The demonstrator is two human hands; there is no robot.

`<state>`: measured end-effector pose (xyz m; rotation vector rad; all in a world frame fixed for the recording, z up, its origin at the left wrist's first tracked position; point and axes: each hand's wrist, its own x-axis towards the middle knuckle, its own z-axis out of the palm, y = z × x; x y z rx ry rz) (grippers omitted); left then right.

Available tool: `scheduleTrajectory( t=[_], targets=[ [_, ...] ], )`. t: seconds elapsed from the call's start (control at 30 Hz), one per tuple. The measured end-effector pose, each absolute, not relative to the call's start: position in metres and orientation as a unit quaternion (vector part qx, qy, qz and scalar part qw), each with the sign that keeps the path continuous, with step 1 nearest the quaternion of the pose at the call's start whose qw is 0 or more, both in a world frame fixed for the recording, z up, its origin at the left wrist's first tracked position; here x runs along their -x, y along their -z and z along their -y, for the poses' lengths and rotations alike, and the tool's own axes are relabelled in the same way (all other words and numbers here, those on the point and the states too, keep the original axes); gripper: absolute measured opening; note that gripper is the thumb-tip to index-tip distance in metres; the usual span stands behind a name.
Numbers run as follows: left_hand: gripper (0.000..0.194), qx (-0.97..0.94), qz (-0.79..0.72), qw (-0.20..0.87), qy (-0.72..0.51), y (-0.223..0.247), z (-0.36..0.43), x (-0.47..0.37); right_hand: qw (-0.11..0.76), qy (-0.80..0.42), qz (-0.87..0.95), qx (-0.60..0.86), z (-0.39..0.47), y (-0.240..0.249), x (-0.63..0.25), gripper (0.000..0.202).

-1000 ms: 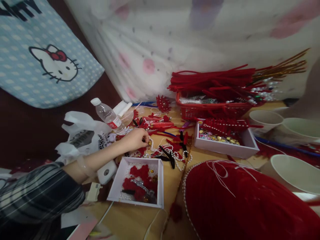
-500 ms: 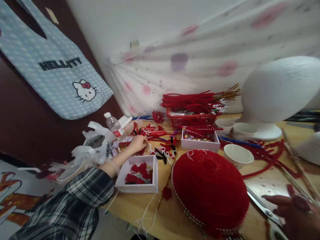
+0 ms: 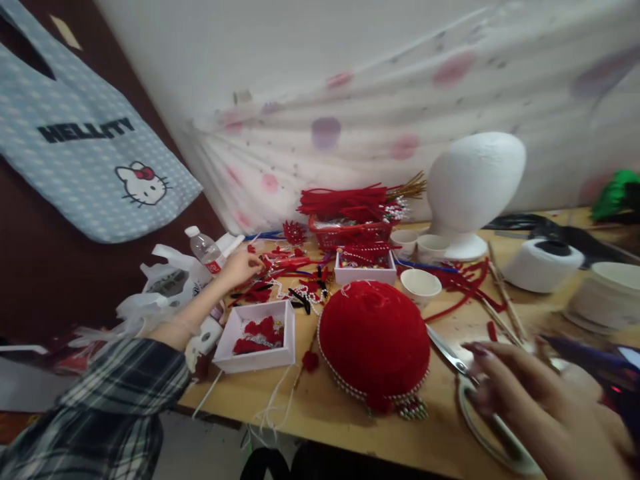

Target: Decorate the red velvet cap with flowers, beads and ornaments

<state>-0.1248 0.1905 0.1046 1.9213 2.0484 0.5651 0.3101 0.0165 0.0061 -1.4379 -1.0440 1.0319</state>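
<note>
- Head view, left hand [image 3: 244, 267]: reaches over the clutter at the far left, fingers bent, tips at or just above the loose red pieces [image 3: 285, 261]. Whether anything is pinched there, I cannot tell from where I stand.
- Right hand [image 3: 545, 400]: low at the near right, blurred, fingers curled above the scissors [image 3: 459, 365]. Whether it grips anything, I cannot tell. The two hands are well apart.
- Location: the red pieces lie heaped on the table [image 3: 340, 427] near the clear bottle [image 3: 200, 245], with pearl strings [image 3: 285, 293] and black pieces [image 3: 301, 301] close by.
- Red domed piece [image 3: 375, 333]: on the table between the hands, pearls edging its rim.
- Assessment, left: picking among the red pieces appears to be the step in hand. Recommended — take one piece by its edge, lift straight up, and check that no pearl string trails along.
- Assessment, forearm: it passes beside the nearer white box [image 3: 255, 361]; the sleeve should clear the rim.
- Assessment, right: the blade points away from the hand — acceptable, provided fingers avoid the edge.
</note>
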Motion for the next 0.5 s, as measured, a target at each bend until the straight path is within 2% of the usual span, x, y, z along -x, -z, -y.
scheduleTrajectory(
  t=[0.07,0.2,0.23,0.33,0.43,0.5],
  targets=[
    [0.025,-0.643,-0.705,0.139,-0.265,-0.119,-0.174,0.118,0.479,-0.465,0.422,0.614,-0.018,-0.006,-0.297,0.056],
    [0.039,-0.623,-0.652,0.186,-0.39,-0.114,-0.099,0.073,0.458,-0.519,0.401,0.6,-0.019,-0.001,-0.278,0.056],
    [0.04,-0.615,-0.636,0.208,-0.418,-0.104,-0.075,0.057,0.457,-0.522,0.399,0.6,-0.019,-0.002,-0.276,0.053],
    [0.03,-0.479,-0.59,0.38,-0.527,-0.062,-0.017,0.008,0.432,-0.529,0.397,0.613,-0.017,-0.01,-0.274,0.038],
    [0.02,-0.426,-0.584,0.401,-0.562,-0.021,0.005,-0.026,0.416,-0.551,0.389,0.61,-0.016,-0.017,-0.272,0.026],
    [0.017,-0.397,-0.58,0.399,-0.589,-0.005,0.005,-0.036,0.445,-0.58,0.355,0.582,-0.016,-0.017,-0.268,0.028]
  ],
)
